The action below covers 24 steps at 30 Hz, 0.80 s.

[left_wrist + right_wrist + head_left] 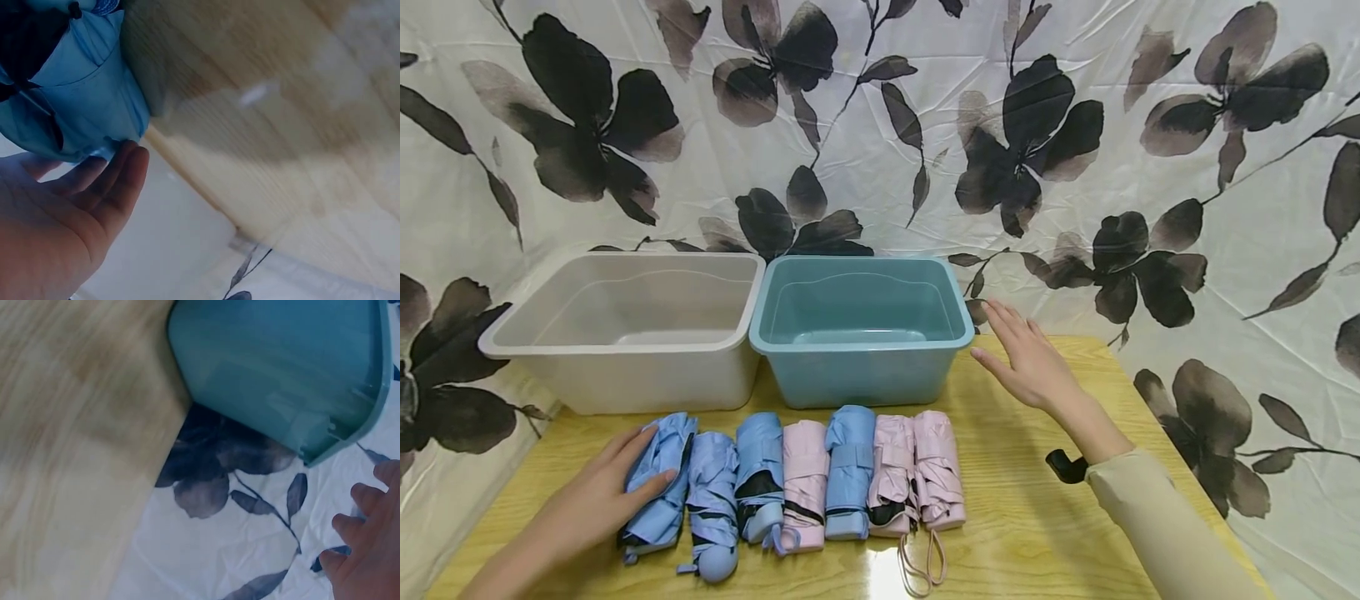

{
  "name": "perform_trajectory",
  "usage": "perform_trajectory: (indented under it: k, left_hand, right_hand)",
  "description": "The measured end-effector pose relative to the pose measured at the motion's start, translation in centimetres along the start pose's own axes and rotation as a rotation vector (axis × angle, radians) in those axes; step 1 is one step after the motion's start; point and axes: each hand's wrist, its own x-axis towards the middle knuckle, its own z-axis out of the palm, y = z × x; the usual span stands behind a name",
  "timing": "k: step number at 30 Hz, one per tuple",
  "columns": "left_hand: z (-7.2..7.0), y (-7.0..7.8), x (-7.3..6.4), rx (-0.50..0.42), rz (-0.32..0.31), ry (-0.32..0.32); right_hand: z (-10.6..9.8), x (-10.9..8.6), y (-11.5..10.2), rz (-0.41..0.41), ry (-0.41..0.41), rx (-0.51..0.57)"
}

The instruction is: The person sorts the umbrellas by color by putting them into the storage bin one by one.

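Note:
Several folded umbrellas lie side by side in a row on the table. My left hand [597, 492] grips the leftmost blue umbrella [662, 467], thumb across its top and fingers along its far left side. In the left wrist view, the fingertips touch the blue fabric of that umbrella [94, 94]. Beside it is another blue umbrella [712, 492], then more blue and pink ones, such as the pink umbrella [938, 467] at the right end. My right hand [1033, 367] is held in the air, fingers extended, just right of the teal bin [857, 379], holding nothing.
A white bin [640, 379] stands left of the teal bin at the back of the wooden table [1015, 517]. Flower-patterned cloth [880, 167] hangs behind. Pink wrist loops [922, 567] trail from the right-hand umbrellas toward the front.

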Motion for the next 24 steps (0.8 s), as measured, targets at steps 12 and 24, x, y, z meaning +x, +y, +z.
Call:
perform_trajectory:
  k: [12,24]
  left_hand:
    - [0.1,-0.2,1.3,0.021,0.013,-0.034]
    - [0.6,-0.8,2.1,-0.103,0.060,-0.029]
  right_hand:
    - [0.6,3.7,-0.7,-0.052,-0.094,-0.053]
    - [0.9,5.3,-1.1,-0.087,-0.155,-0.110]
